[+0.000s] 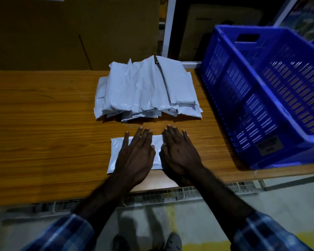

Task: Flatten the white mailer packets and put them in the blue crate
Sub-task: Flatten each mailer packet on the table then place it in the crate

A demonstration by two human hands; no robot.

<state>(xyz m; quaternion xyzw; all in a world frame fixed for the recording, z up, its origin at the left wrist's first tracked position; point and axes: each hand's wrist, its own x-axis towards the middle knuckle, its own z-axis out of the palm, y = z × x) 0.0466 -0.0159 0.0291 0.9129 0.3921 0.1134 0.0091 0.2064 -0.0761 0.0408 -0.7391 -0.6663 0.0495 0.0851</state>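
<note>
A single white mailer packet (pixel 116 153) lies flat near the front edge of the wooden surface (pixel 43 133). The left hand (pixel 136 154) and right hand (pixel 178 153) press down on it side by side, each grip wide, fingers straight and spread. Just beyond the fingertips sits a pile of white mailer packets (pixel 145 93). The blue crate (pixel 261 98) stands to the right, apart from the hands.

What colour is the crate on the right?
Blue, a slatted plastic crate, seen in the head view.
</note>
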